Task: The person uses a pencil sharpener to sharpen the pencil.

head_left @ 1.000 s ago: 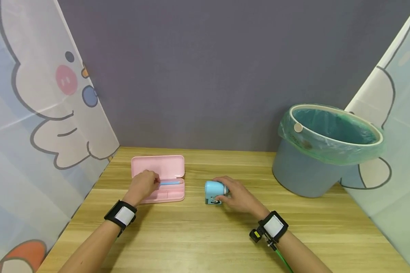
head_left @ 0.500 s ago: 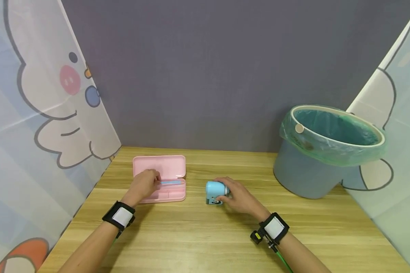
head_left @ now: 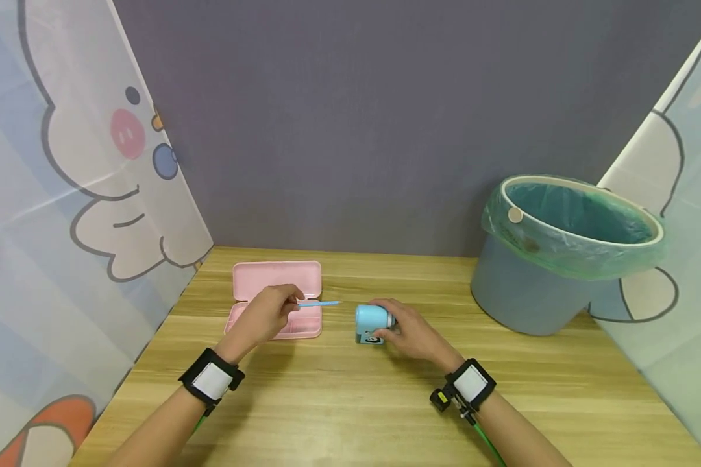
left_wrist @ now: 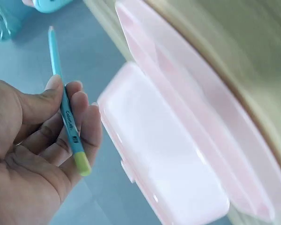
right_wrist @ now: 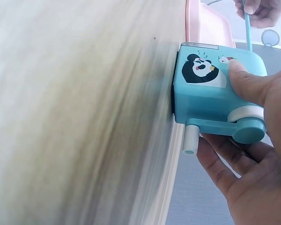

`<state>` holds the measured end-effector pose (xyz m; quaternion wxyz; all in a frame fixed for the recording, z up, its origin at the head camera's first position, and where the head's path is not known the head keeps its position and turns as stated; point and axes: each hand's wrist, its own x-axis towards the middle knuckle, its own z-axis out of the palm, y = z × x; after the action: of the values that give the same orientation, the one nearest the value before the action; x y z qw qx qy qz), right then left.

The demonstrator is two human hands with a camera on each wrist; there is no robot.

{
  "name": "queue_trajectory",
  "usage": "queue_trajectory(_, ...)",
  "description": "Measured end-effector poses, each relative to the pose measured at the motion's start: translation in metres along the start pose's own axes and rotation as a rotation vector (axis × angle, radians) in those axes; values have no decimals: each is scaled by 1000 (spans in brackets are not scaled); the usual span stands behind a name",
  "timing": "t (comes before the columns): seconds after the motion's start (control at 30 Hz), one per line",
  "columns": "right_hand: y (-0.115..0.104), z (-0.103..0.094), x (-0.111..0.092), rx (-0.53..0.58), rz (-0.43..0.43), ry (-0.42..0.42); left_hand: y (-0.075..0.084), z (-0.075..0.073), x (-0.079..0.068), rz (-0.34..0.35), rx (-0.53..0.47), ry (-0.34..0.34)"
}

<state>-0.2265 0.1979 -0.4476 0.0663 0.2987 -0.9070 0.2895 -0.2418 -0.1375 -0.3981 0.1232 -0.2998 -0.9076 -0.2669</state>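
A light blue pencil (left_wrist: pixel 68 110) with a yellow-green end is pinched between thumb and fingers of my left hand (head_left: pixel 271 312). Its tip points right, toward the sharpener. Below and behind that hand lies the pink pencil case (head_left: pixel 277 279), lid folded back, its compartments partly covered by the hand. My right hand (head_left: pixel 411 332) grips a blue crank pencil sharpener (right_wrist: pixel 215 84) with a panda picture on its side, thumb on one face and fingers around the other. The sharpener stands on the table, its crank handle (right_wrist: pixel 191 139) on the side toward my right palm.
At the back right stands a grey bin (head_left: pixel 516 285) with a green plastic liner folded over its rim. A grey panel (head_left: pixel 339 130) closes off the back of the wooden table (head_left: pixel 339 402). Cartoon-printed curtains (head_left: pixel 29 259) hang on both sides.
My left hand has lifted the pencil out of the pencil case and moved it right, toward the sharpener. The right hand keeps its grip on the sharpener. The head view has shifted slightly.
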Motion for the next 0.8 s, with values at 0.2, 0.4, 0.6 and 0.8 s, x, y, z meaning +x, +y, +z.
queue_trajectory(0.2, -1, -1, 0, 15, 8, -12, 6, 17, -3, 62, 10, 17)
queue_trajectory(0.4, -2, -2, 0, 20, 5, -18, 7, 24, -4, 72, 6, 0)
queue_trajectory(0.6, -2, -4, 0, 32, 12, -27, 8, 25, -2, 64, -8, -17)
queue_trajectory(0.8, -3, -3, 2, 31, 9, -25, 9, 31, 0, 95, -24, -17)
